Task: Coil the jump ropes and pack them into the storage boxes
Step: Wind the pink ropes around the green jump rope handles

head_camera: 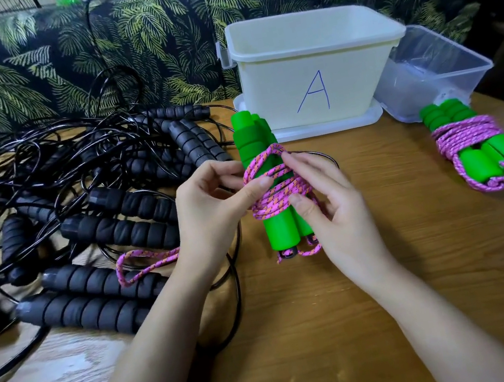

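A jump rope with green handles (277, 223) and pink cord (271, 187) is held upright-ish over the table centre. My left hand (213, 207) pinches the pink cord wound around the handles. From the other side my right hand (325, 198) grips the handles and the wound cord. A loose pink loop (143, 264) trails left over the black ropes. A second green-handled rope (484, 152), coiled in pink cord, lies at the right. The cream box marked A (311, 57) stands behind, with a clear box (434, 70) tilted to its right.
A tangled heap of black jump ropes (78, 199) with foam handles covers the left of the wooden table (330, 311). A leaf-patterned sofa back (88, 58) runs behind the table. A white lid (333, 125) lies under box A.
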